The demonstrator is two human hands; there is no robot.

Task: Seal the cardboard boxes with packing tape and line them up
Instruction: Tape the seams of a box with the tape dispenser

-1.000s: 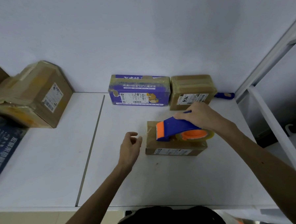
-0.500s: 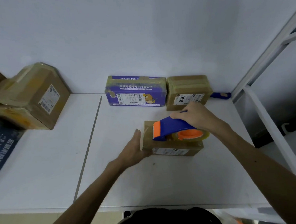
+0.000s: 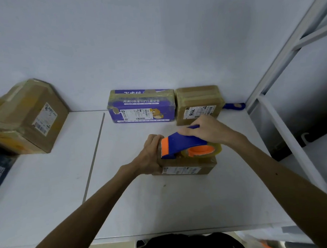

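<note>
A small flat cardboard box (image 3: pixel 187 169) lies on the white table (image 3: pixel 182 202) in front of me. My left hand (image 3: pixel 151 156) grips its left end, fingers curled over the top edge. My right hand (image 3: pixel 206 130) grips the handle of a blue and orange tape dispenser (image 3: pixel 182 143) with a clear tape roll, held on top of the box with its orange blade end at the left edge. Against the wall stand a purple taped box (image 3: pixel 142 106) and a brown taped box (image 3: pixel 198 104), side by side and touching.
A large brown cardboard box (image 3: pixel 31 117) stands at the left on a second table, with other boxes partly cut off beside it. A blue handle (image 3: pixel 233 106) lies by the wall at the right. A white metal rack (image 3: pixel 289 79) borders the right side.
My left hand moved right from free air to the box's left end and closed around it. The dispenser slid slightly left along the box top.
</note>
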